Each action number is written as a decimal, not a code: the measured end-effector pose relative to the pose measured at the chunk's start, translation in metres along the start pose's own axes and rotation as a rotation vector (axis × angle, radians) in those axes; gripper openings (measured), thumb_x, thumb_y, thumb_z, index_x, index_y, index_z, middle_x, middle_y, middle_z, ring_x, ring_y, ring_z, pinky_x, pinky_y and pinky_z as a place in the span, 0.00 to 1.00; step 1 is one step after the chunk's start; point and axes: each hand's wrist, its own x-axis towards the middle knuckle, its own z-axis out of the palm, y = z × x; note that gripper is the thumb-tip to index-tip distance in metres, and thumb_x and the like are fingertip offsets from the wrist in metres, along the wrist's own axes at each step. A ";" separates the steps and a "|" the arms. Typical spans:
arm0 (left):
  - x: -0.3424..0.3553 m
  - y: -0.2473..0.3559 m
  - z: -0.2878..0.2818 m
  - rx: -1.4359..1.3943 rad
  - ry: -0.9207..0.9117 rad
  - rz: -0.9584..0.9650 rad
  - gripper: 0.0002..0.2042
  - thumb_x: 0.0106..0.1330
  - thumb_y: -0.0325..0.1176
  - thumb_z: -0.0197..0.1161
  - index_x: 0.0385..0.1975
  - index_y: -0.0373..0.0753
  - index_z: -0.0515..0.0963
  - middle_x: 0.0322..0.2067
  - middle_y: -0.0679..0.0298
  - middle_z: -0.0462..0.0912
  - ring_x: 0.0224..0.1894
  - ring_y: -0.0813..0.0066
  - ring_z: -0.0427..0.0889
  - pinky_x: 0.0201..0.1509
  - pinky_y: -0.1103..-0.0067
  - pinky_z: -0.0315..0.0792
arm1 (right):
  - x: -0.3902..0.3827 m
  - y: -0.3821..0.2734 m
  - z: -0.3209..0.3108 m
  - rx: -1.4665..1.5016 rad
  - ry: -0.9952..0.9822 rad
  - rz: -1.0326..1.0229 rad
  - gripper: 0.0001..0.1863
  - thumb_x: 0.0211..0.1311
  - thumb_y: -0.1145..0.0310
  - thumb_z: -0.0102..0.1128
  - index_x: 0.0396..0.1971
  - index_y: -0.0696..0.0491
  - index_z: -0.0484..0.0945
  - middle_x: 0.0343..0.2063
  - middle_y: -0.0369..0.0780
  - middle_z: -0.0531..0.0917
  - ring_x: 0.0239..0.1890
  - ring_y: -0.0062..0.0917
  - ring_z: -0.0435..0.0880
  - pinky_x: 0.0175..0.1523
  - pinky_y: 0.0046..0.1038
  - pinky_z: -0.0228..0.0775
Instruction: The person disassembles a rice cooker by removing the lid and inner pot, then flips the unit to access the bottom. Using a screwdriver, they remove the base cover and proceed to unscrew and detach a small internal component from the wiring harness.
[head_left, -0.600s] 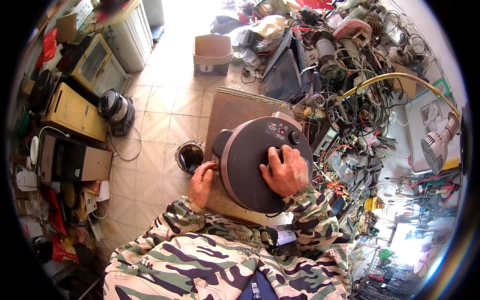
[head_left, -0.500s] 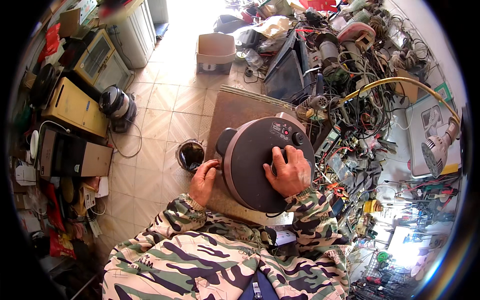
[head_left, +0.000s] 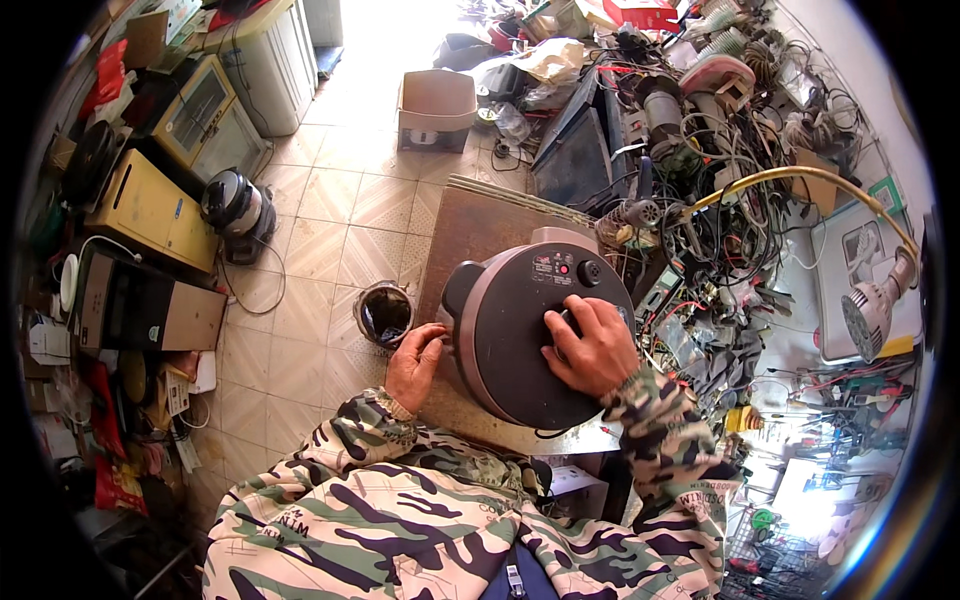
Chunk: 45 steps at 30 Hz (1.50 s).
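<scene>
A round electric pressure cooker point(head_left: 525, 345) with a dark lid and brownish sides stands on a worn wooden table point(head_left: 475, 215). My right hand point(head_left: 592, 348) lies over its lid, fingers curled round the lid's handle, most of which they cover. Beyond that hand, the lid carries a black round valve knob point(head_left: 591, 272) and a small red button point(head_left: 564, 269). My left hand point(head_left: 414, 368) is beside the cooker's left wall, fingers bent and thumb drawn in against them. Whether anything small is between them is hidden, as is any contact with the wall.
An open bin point(head_left: 385, 313) with dark contents stands left of the table. Another cooker point(head_left: 238, 210) and a cardboard box point(head_left: 437, 108) are on the tiled floor. Tangled cables and parts point(head_left: 740, 180) pile up along the right. A lamp point(head_left: 868, 315) hangs there on a yellow gooseneck.
The cooker and both hands sit slightly farther right and lower in the picture. My right fingers have curled more tightly round the lid handle, and my right forearm has swung outward.
</scene>
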 end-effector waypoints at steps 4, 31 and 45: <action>0.003 -0.002 0.009 -0.037 0.015 0.024 0.16 0.81 0.38 0.58 0.56 0.33 0.80 0.56 0.55 0.83 0.58 0.64 0.83 0.63 0.73 0.76 | 0.005 -0.044 0.000 -0.096 0.049 0.481 0.34 0.52 0.55 0.80 0.56 0.57 0.80 0.50 0.50 0.78 0.50 0.48 0.79 0.54 0.47 0.75; 0.070 0.015 0.018 0.112 0.033 0.144 0.24 0.80 0.50 0.57 0.58 0.32 0.80 0.52 0.47 0.85 0.55 0.47 0.82 0.61 0.63 0.74 | 0.005 -0.016 0.005 0.182 0.230 0.491 0.18 0.53 0.73 0.71 0.45 0.59 0.81 0.42 0.51 0.83 0.45 0.50 0.83 0.51 0.45 0.77; 0.067 0.028 0.016 0.177 0.010 0.153 0.23 0.81 0.47 0.55 0.59 0.32 0.80 0.52 0.47 0.84 0.56 0.46 0.80 0.63 0.63 0.72 | 0.009 -0.022 0.014 0.084 0.241 0.486 0.19 0.53 0.71 0.72 0.45 0.57 0.81 0.42 0.49 0.82 0.44 0.48 0.83 0.49 0.44 0.77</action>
